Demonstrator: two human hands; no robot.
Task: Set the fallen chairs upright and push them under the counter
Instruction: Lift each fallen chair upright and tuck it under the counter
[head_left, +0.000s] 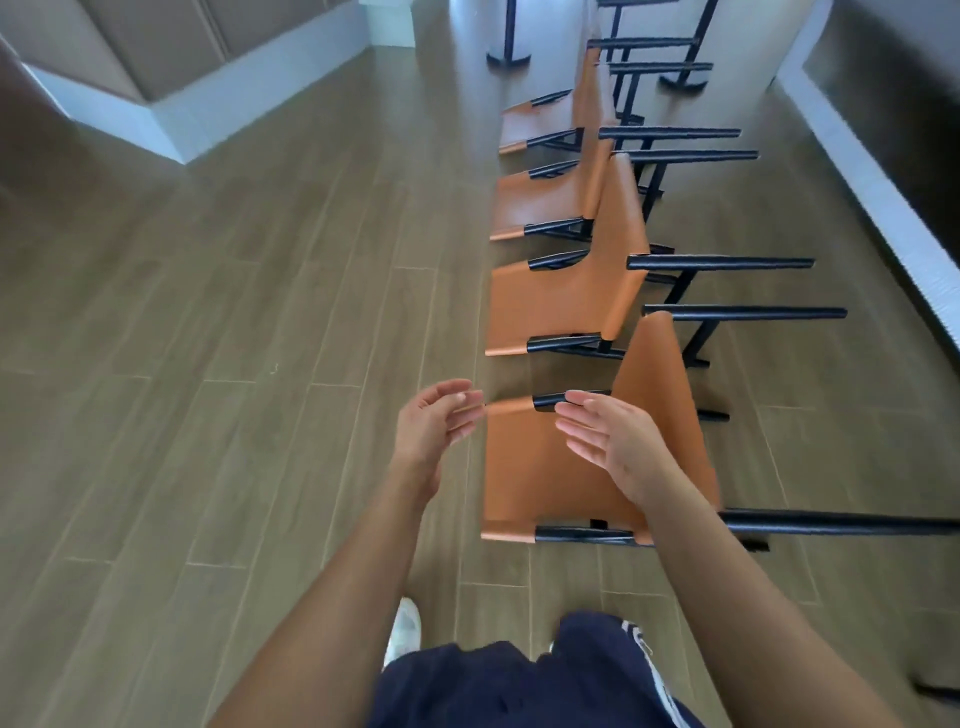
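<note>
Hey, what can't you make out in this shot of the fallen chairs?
Head view.
Nearest chair: part hidden behind the right hand; one leg cut off by right edge.
Left hand: fingertips blurred, contact with chair unclear.
Counter: top beyond right edge.
Black post: upper part beyond top edge.

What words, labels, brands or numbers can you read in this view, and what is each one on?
None: no readable text anywhere in this view.
Fallen chairs: plain tan seats and black frames, no label showing.
Dark shorts: white stripes only, no lettering.
White shoe: blurred, no mark legible.
</note>
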